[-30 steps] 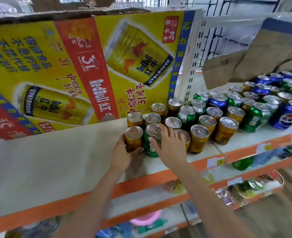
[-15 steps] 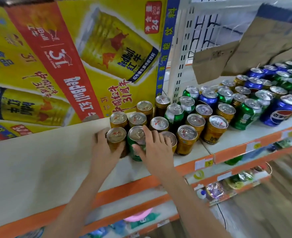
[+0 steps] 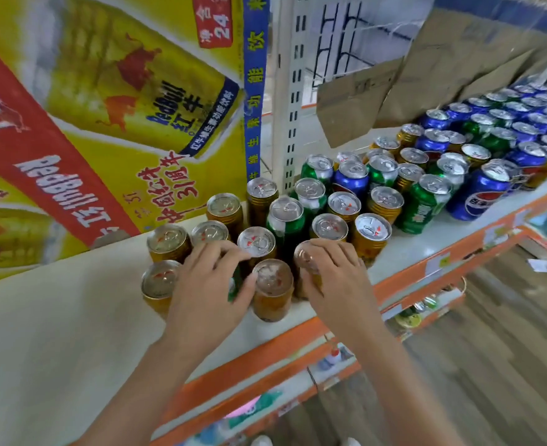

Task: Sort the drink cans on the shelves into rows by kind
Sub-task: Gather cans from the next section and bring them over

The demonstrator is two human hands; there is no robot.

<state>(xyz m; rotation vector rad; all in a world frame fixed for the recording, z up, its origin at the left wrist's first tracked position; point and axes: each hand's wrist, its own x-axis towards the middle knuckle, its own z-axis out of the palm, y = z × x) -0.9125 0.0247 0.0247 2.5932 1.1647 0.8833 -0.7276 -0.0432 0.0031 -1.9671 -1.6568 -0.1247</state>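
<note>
now left hand point(image 3: 207, 284) grips green can point(image 3: 234, 284), right hand point(image 3: 336, 278) gold can point(image 3: 307, 272), near shelf edge point(image 3: 265, 358).

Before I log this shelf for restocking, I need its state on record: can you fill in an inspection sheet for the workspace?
Surface: pale shelf with an orange front edge.
Job's things: gold cans grouped front left; green cans and blue Pepsi cans still mixed with gold ones to the right.
Clutter: torn cardboard hanging over the back cans.
Hands: left hand grips a green can, mostly hidden; right hand holds a gold can.
Cables: nothing seen.
Surroundings: Red Bull carton at the left, goods on lower shelves, wood-look floor.
</note>
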